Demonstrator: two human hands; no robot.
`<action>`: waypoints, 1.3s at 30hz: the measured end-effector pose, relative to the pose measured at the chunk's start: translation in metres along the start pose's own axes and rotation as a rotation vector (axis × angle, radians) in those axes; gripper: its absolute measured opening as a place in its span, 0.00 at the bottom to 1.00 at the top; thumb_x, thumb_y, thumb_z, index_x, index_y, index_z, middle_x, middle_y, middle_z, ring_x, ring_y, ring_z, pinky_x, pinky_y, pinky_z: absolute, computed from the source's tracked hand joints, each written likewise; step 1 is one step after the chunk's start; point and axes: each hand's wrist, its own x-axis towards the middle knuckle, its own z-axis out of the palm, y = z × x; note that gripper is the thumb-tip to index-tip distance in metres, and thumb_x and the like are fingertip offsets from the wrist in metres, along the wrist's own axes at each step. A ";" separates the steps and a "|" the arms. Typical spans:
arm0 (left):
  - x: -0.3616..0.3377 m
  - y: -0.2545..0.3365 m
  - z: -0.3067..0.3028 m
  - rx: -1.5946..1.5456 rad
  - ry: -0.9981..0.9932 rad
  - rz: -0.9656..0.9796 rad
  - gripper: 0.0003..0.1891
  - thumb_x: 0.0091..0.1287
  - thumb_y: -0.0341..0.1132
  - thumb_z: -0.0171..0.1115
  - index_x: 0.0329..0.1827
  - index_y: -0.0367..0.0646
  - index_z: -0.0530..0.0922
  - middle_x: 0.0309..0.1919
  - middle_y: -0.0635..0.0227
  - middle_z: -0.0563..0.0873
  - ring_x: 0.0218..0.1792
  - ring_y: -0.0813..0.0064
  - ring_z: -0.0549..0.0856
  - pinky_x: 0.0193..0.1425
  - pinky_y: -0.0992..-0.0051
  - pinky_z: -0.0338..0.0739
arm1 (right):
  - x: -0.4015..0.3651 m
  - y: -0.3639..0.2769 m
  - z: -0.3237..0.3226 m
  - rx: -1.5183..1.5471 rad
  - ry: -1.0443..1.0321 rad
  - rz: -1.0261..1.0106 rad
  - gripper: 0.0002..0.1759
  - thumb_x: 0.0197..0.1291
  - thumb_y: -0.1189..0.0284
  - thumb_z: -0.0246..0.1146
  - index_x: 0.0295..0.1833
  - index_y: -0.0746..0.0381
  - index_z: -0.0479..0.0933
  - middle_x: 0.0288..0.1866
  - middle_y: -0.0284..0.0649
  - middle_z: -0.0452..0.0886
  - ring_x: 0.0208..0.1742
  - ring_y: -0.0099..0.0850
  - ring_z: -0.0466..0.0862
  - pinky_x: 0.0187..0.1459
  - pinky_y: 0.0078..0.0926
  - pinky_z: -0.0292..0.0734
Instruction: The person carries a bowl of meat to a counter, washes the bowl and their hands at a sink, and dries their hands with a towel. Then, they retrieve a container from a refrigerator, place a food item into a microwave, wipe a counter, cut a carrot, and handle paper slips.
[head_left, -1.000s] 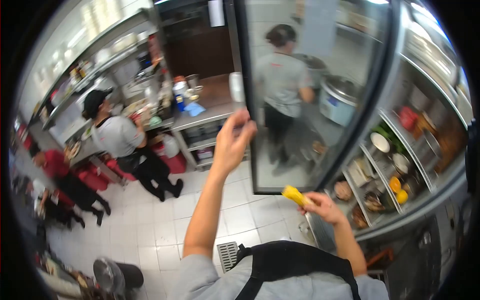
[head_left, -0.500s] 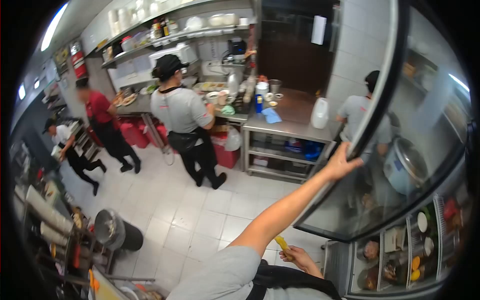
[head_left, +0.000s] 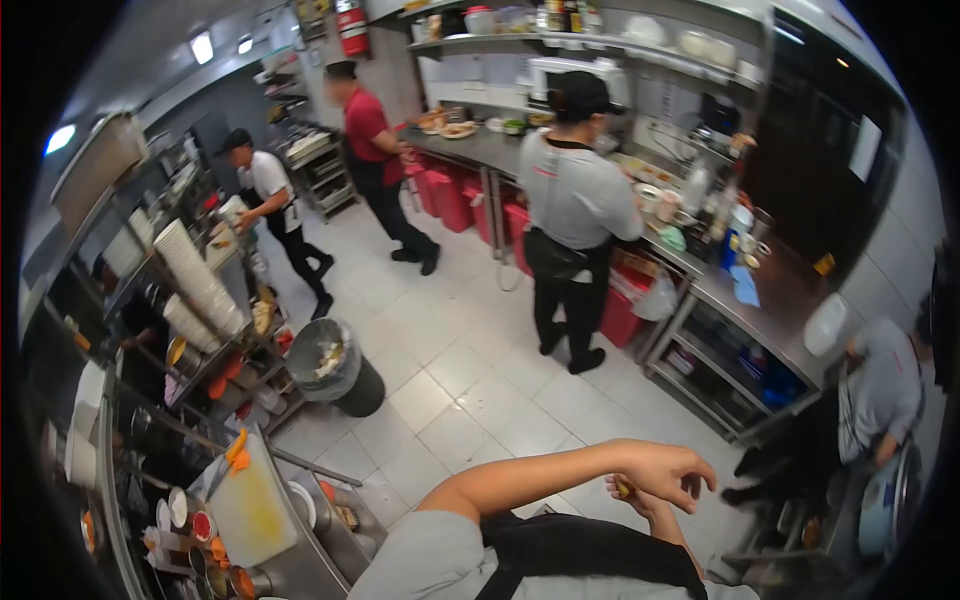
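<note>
My left hand (head_left: 668, 472) reaches across at the lower right, its fingers curved and apart with nothing between them. Partly behind it is my right hand (head_left: 640, 497), closed on a small yellow item (head_left: 623, 491), most of which is hidden. Both hands are in front of my black apron (head_left: 590, 547), above the tiled floor.
A lined trash bin (head_left: 340, 370) holds waste at centre left. A stained cutting board (head_left: 252, 505) is at the lower left. One person (head_left: 575, 200) stands at the steel counter (head_left: 765, 310); others stand at the left, back and far right (head_left: 885, 385).
My view has swung left. My left hand has come off the glass door's edge and moved in near my right hand. The fridge and its door have left the view.
</note>
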 end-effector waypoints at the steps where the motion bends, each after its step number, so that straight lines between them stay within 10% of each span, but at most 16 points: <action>1: -0.038 0.002 -0.017 0.024 0.100 -0.058 0.26 0.63 0.40 0.67 0.60 0.34 0.75 0.46 0.52 0.87 0.46 0.61 0.86 0.48 0.65 0.80 | 0.019 0.000 0.006 -0.042 -0.039 0.005 0.15 0.67 0.65 0.61 0.52 0.63 0.75 0.38 0.39 0.80 0.37 0.29 0.81 0.40 0.28 0.78; 11: -0.273 0.026 -0.177 -0.005 0.448 -0.114 0.23 0.66 0.38 0.66 0.61 0.36 0.75 0.46 0.57 0.86 0.48 0.69 0.85 0.47 0.71 0.81 | 0.181 -0.041 0.141 0.257 -0.158 0.304 0.21 0.66 0.63 0.62 0.61 0.62 0.71 0.48 0.42 0.80 0.46 0.33 0.82 0.43 0.31 0.80; 17: -0.395 -0.103 -0.326 -0.175 1.073 -0.262 0.19 0.73 0.36 0.59 0.63 0.37 0.74 0.45 0.61 0.86 0.44 0.75 0.86 0.48 0.75 0.81 | 0.274 -0.080 0.182 0.316 -0.099 0.255 0.17 0.70 0.70 0.59 0.59 0.66 0.71 0.51 0.42 0.77 0.49 0.37 0.82 0.51 0.37 0.82; 20: -0.493 -0.227 -0.361 0.318 1.400 -0.740 0.18 0.70 0.38 0.62 0.57 0.35 0.78 0.40 0.54 0.87 0.42 0.66 0.87 0.47 0.70 0.81 | 0.334 -0.089 0.202 0.315 -0.059 0.223 0.18 0.69 0.69 0.61 0.59 0.66 0.71 0.50 0.41 0.76 0.49 0.36 0.81 0.51 0.37 0.82; 23: -0.605 -0.366 -0.287 0.524 1.241 -1.220 0.23 0.67 0.45 0.63 0.53 0.32 0.79 0.45 0.41 0.84 0.50 0.44 0.83 0.52 0.53 0.78 | 0.416 -0.102 0.222 0.342 -0.086 0.228 0.18 0.68 0.69 0.62 0.58 0.66 0.72 0.47 0.39 0.77 0.46 0.32 0.82 0.49 0.34 0.83; 25: -0.694 -0.458 -0.182 0.452 0.448 -1.525 0.26 0.65 0.49 0.62 0.55 0.33 0.78 0.48 0.45 0.84 0.50 0.46 0.84 0.53 0.51 0.77 | 0.473 -0.121 0.245 0.230 -0.161 0.247 0.16 0.69 0.70 0.61 0.57 0.67 0.73 0.48 0.41 0.78 0.46 0.32 0.82 0.51 0.36 0.81; 27: -0.711 -0.446 -0.144 0.362 -0.454 -1.226 0.31 0.60 0.54 0.64 0.55 0.35 0.79 0.51 0.48 0.85 0.51 0.47 0.84 0.55 0.48 0.76 | 0.535 -0.146 0.269 0.152 -0.307 0.234 0.16 0.69 0.68 0.62 0.56 0.65 0.75 0.46 0.39 0.79 0.44 0.28 0.81 0.48 0.29 0.80; 28: -0.719 -0.445 -0.090 -0.059 0.178 -1.671 0.31 0.60 0.54 0.64 0.56 0.35 0.79 0.52 0.48 0.84 0.51 0.46 0.84 0.56 0.49 0.76 | 0.564 -0.147 0.272 0.127 -0.408 0.222 0.16 0.68 0.67 0.62 0.56 0.65 0.75 0.46 0.39 0.79 0.43 0.26 0.81 0.47 0.27 0.80; 30: -0.702 -0.430 -0.097 -0.290 0.582 -1.748 0.31 0.61 0.53 0.63 0.57 0.34 0.77 0.52 0.46 0.84 0.52 0.46 0.83 0.57 0.49 0.75 | 0.589 -0.190 0.306 0.133 -0.379 0.221 0.16 0.67 0.65 0.63 0.55 0.63 0.76 0.44 0.35 0.79 0.43 0.24 0.80 0.46 0.25 0.77; 35: -0.722 -0.461 -0.176 -0.237 0.575 -1.653 0.31 0.64 0.50 0.62 0.61 0.32 0.75 0.54 0.43 0.82 0.54 0.46 0.82 0.59 0.51 0.75 | 0.683 -0.244 0.334 0.091 -0.274 0.118 0.17 0.66 0.62 0.64 0.55 0.59 0.78 0.46 0.31 0.79 0.49 0.20 0.76 0.49 0.25 0.73; 39: -0.792 -0.522 -0.361 0.134 0.576 -1.675 0.31 0.65 0.48 0.61 0.63 0.30 0.72 0.55 0.40 0.81 0.55 0.45 0.81 0.60 0.53 0.74 | 0.727 -0.269 0.329 0.197 -0.138 0.063 0.16 0.66 0.62 0.64 0.54 0.58 0.78 0.44 0.29 0.79 0.47 0.20 0.76 0.48 0.25 0.72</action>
